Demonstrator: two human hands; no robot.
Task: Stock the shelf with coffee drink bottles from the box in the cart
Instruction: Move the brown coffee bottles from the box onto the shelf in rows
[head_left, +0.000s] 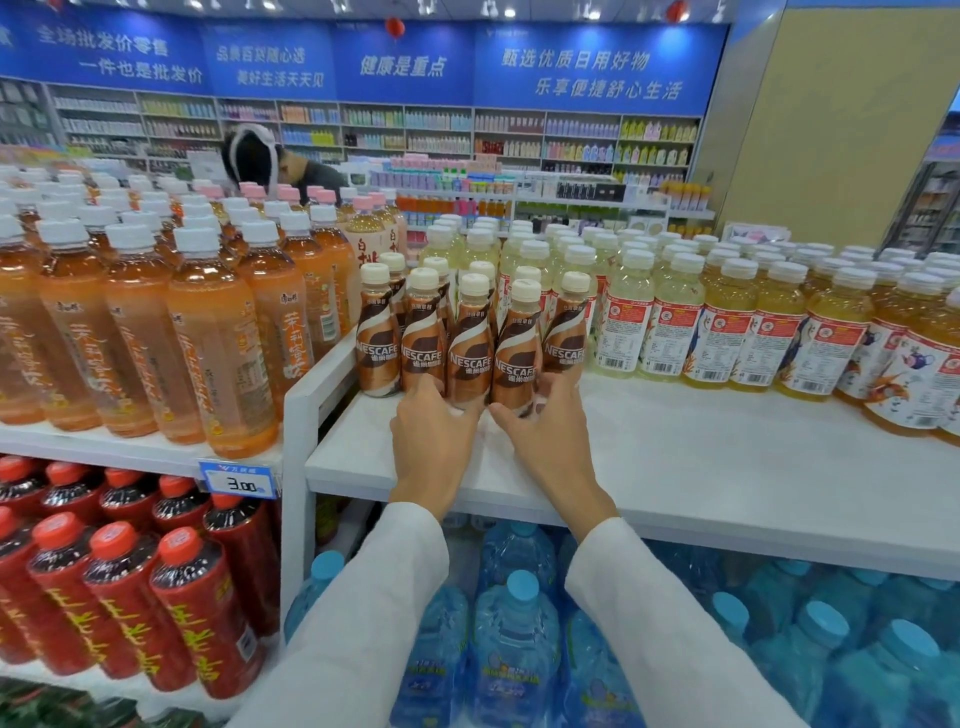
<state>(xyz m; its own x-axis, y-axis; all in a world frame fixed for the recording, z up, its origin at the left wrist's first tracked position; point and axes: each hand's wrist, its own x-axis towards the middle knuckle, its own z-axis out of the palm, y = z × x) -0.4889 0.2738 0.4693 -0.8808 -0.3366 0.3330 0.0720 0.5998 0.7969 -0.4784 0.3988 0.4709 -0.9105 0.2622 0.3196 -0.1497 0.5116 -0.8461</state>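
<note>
Sleeves (374, 597) at shelf (675, 467): right hand (545, 436) clasps a front coffee bottle (514, 358); left hand (431, 431) touches adjacent bottles (grip unclear). Approx. ten stocked beyond fingertips (555, 391); box unseen, qty left unknown.

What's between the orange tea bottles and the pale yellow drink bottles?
In the head view, the Nescafe coffee bottles stand there, with the left hand and right hand at their bases.

I see about ten small bottles (470, 338): brown-and-white Nescafe labels, cream caps on, all upright in two tight rows, five in front. They stand at the left end of the white shelf (675, 447), against its side rail. Left hand (431, 441) touches front-row bases; right hand (550, 436) wraps one.
</note>
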